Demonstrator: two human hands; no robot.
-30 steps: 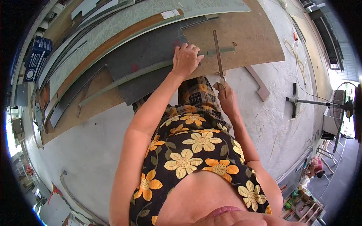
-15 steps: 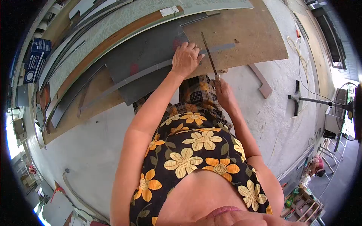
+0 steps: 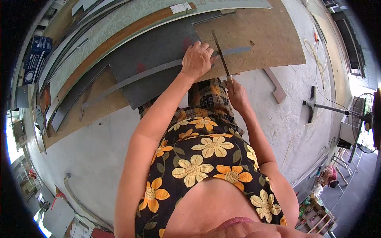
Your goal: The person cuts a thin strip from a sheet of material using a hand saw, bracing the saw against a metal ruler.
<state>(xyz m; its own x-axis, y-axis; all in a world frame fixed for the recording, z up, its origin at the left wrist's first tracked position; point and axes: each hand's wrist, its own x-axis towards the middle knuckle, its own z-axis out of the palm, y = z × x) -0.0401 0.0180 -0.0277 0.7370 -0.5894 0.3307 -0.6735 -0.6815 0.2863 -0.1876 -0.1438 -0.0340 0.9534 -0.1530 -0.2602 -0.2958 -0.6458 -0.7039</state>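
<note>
My left hand (image 3: 197,60) is closed over a long, narrow grey strip (image 3: 154,71), pressing it down on a dark grey sheet (image 3: 131,47). The strip's far end sticks out past my fingers to the right. In my right hand (image 3: 238,94), fingers wrapped round its handle, is a saw (image 3: 221,52) with a long, thin dark blade. This blade crosses the strip just right of my left hand, its tip pointing away from me. Fine detail of its edge is too small to make out.
Beneath the sheet lies a brown board (image 3: 274,35). Long patterned panels (image 3: 131,20) are stacked along the far side, with a blue box (image 3: 37,59) at left. An angled offcut (image 3: 275,86) is on the floor near a standing fan (image 3: 363,115). Another person (image 3: 328,176) is far right.
The saw and my right hand have shifted slightly away from me along the blade's line. My left hand stays on the strip. The whole view has tilted a little.
</note>
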